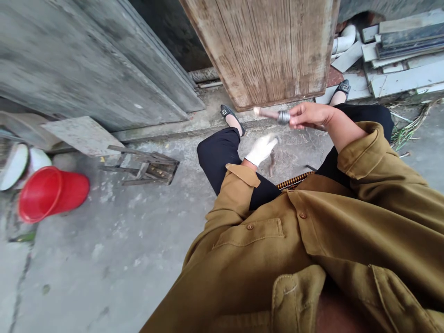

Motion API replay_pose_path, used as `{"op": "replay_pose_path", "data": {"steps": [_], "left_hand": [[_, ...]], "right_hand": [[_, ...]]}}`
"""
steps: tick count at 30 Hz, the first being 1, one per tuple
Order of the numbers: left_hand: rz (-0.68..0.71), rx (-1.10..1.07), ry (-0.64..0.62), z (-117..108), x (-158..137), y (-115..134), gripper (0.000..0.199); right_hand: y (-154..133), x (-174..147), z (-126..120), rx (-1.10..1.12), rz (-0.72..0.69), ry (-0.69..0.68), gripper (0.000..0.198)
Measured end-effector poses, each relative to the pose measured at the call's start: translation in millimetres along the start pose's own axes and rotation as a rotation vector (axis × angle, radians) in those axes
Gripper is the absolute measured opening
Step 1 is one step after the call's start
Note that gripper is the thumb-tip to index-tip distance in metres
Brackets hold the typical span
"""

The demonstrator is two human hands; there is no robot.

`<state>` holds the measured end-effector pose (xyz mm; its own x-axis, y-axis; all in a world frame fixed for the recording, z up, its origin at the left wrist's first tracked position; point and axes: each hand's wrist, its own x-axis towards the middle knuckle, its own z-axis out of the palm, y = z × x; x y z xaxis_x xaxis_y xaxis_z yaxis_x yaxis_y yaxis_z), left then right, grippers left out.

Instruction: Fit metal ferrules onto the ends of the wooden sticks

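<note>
My right hand [308, 114], bare, is closed around a wooden stick. A coil of grey wire [283, 117] is wound around the stick next to my fingers. The stick's pale end [257, 111] points left. My left hand [262, 149], in a white glove, is closed just below and left of the wire, apart from it. Something greyish shows at its fingertips, blurred, and I cannot make out what it is. Close under the glove is a short brown piece [271, 164], also blurred; whether the hand touches it I cannot tell.
A worn wooden panel [263, 51] stands ahead of my feet. Stacked boards [409, 60] and a white pipe [345, 39] lie at right, with green stalks [409, 129] nearby. To the left are a small wooden stool [152, 169], a flat board [83, 134] and a tipped red bucket [74, 189].
</note>
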<state>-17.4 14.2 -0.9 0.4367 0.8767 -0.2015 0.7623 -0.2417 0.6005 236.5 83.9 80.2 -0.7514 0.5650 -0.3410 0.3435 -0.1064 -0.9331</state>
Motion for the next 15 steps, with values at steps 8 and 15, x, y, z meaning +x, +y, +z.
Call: {"op": "replay_pose_path", "data": {"steps": [8,15], "left_hand": [[0.024,0.322,-0.174,10,-6,11,0.036],[0.068,0.337,-0.175,7,-6,8,0.034]], "right_hand": [[3,26,22,-0.800,0.370,0.260,0.022],[19,25,34,-0.593,0.553,-0.566,0.009]]}}
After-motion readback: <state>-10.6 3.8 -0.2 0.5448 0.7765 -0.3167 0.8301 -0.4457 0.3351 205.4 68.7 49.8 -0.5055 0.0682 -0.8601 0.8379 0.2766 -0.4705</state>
